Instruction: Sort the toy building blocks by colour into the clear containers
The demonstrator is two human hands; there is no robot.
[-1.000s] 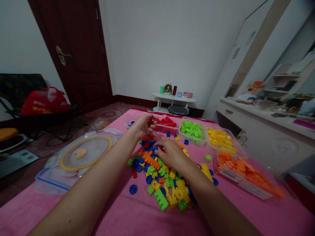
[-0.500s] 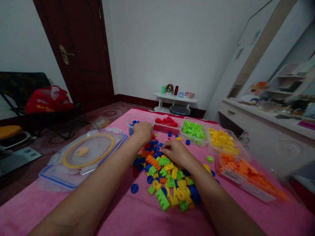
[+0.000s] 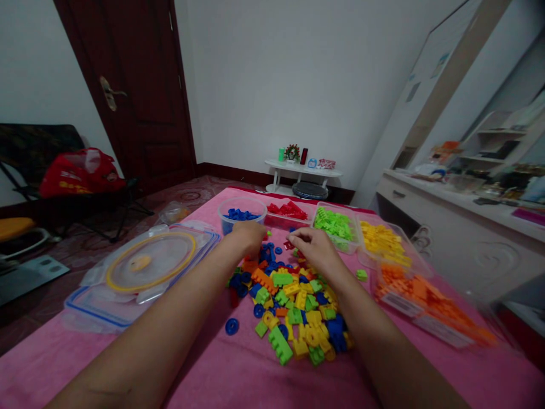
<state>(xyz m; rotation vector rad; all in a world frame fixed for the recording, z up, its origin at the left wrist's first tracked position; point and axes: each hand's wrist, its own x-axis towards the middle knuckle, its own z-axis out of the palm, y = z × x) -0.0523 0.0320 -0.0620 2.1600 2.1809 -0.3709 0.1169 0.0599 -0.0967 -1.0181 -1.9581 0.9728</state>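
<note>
A heap of mixed plastic building pieces [image 3: 293, 307] in blue, green, yellow, orange and red lies on the pink cloth [image 3: 238, 375]. My left hand [image 3: 250, 234] rests knuckles-up at the heap's far edge, just in front of the round tub of blue pieces [image 3: 242, 211]. Its fingers curl down among blue and red pieces, and what they hold is hidden. My right hand [image 3: 314, 247] hovers over the heap's far right side, near the tray of red pieces [image 3: 288, 211]. Its fingertips pinch a small red piece [image 3: 288, 245].
Clear trays of green pieces [image 3: 335, 225], yellow pieces [image 3: 383, 241] and orange pieces [image 3: 426, 304] run along the right. Clear lids [image 3: 145, 267] are stacked at the left. A lone blue wheel [image 3: 231, 326] lies near the heap. Behind are a white side table [image 3: 302, 170], a door, a chair with a red bag, and a dresser.
My left hand came down from above the red tray, where it held a red piece, to the heap's far edge. My right hand moved from mid-heap toward the far side, pinching a red piece.
</note>
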